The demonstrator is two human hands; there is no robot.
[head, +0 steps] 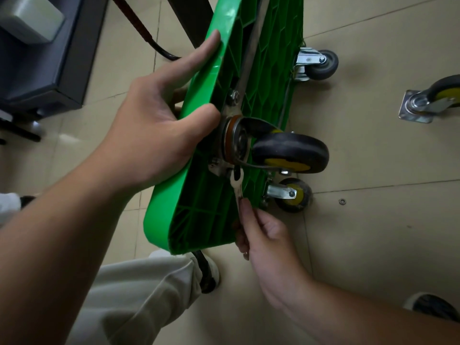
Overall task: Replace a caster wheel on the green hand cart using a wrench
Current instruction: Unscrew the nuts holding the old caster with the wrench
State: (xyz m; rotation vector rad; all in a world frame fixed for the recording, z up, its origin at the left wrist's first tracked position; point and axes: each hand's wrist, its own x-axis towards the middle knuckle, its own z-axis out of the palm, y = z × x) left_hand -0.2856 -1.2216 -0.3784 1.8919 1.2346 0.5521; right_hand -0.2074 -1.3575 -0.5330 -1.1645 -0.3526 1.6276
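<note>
left hand (pixel 159 125) clasps the rim of the green hand cart (pixel 199 215), which stands tipped on its side, thumb over the edge just beside the caster wheel (pixel 290 151). right hand (pixel 263 235) pinches the lower end of the wrench (pixel 236 188). the wrench's long axis runs from this hand up to the near corner of the mounting plate (pixel 220 169), so the turning probably belongs to the right hand, below the wheel.

No writing is showing clearly enough to read. The green cart (pixel 199 215), the wrench (pixel 236 186), the caster wheel (pixel 290 151) and the spare caster (pixel 433 102) are all appearing plain, with no legible letters, numbers or logos.
</note>
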